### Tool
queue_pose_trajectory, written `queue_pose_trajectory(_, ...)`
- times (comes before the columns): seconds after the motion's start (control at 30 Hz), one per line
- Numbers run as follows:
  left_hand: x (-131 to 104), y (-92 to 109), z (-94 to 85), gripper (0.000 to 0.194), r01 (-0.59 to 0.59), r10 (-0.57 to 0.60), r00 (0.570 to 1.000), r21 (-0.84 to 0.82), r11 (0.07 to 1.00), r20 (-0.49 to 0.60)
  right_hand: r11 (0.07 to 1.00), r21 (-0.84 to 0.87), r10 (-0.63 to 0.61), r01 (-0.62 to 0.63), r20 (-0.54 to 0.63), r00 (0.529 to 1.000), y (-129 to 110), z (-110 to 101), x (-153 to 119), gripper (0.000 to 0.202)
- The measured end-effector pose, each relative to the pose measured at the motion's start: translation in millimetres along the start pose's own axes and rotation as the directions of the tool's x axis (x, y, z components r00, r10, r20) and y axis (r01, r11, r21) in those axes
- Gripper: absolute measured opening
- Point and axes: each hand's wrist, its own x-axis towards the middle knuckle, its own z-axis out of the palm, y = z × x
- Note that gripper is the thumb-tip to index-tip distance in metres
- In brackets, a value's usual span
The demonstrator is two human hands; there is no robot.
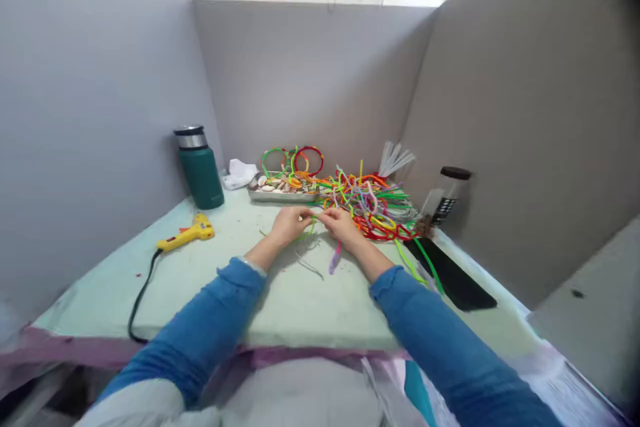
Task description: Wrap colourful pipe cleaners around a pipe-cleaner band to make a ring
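My left hand (pixel 289 224) and my right hand (pixel 341 225) meet fingertip to fingertip above the middle of the table. Both pinch a light green pipe cleaner (pixel 313 225), part of which hangs below the fingers. The exact grip is too small to make out. Under my hands lies a thin grey strand (pixel 309 267). A purple-pink piece (pixel 335 260) sticks out below my right hand; whether it is held or just lies there I cannot tell. Just beyond my fingers stands a metal tray (pixel 284 196) of shell-like pieces.
A heap of coloured pipe cleaners (pixel 373 203) spreads at the back right, beside a black flat object (pixel 453 277) and a clear bottle (pixel 447 195). Finished-looking rings (pixel 309 161) stand behind the tray. On the left are a yellow glue gun (pixel 187 235), its cord, and a green flask (pixel 200 170).
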Motion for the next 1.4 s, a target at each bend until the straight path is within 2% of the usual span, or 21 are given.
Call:
queue_pose_trajectory(0.13,1.1,-0.6,-0.3,0.022,0.022,-0.022,1.000,-0.024,0.999,0.001,1.000,-0.001,0.005,-0.005,-0.002,1.000,0.0,0.4,-0.2,0.033)
queue_pose_trajectory(0.3,2.1,3.5,-4.2,0.026,0.220,-0.208,0.975,-0.215,0.951,0.075,1.000,0.024,0.018,-0.019,0.020,1.000,-1.2,1.4,-1.6,0.032)
queue_pose_trajectory(0.47,1.5,5.2,-8.3,0.039,0.471,-0.403,0.882,-0.438,0.766,0.244,1.000,0.024,0.014,-0.015,0.041,0.999,-1.6,2.5,-3.3,0.033)
queue_pose_trajectory(0.7,4.0,-0.3,-5.9,0.042,0.640,-0.476,0.764,-0.609,0.469,0.436,0.996,0.089,-0.003,-0.006,0.099,0.995,2.5,1.7,-2.6,0.032)
queue_pose_trajectory(0.93,3.4,0.4,-9.9,0.047,0.662,-0.444,0.736,-0.682,0.313,0.511,0.996,0.093,0.007,-0.018,0.120,0.993,-1.8,1.4,-5.0,0.031)
queue_pose_trajectory(1.0,3.5,-0.7,-9.7,0.050,0.662,-0.467,0.731,-0.684,0.306,0.499,0.995,0.092,0.014,-0.025,0.124,0.992,-1.3,1.5,-4.8,0.031)
queue_pose_trajectory(1.07,3.5,-1.4,-8.6,0.052,0.646,-0.465,0.747,-0.681,0.345,0.474,0.996,0.081,0.022,-0.031,0.105,0.994,-0.2,1.2,-4.1,0.032)
queue_pose_trajectory(1.23,1.9,-2.4,-4.2,0.047,0.553,-0.366,0.833,-0.628,0.548,0.414,0.998,0.047,0.028,-0.029,0.032,0.999,-0.4,0.0,-3.3,0.033)
queue_pose_trajectory(1.3,1.3,-3.2,-3.0,0.044,0.526,-0.357,0.850,-0.601,0.602,0.386,0.999,0.043,0.026,-0.028,0.041,0.999,-1.7,0.5,-4.0,0.033)
queue_pose_trajectory(1.4,1.6,-3.3,-4.1,0.036,0.546,-0.380,0.837,-0.618,0.565,0.393,0.998,0.050,0.026,-0.030,0.070,0.997,-2.8,2.2,-5.2,0.033)
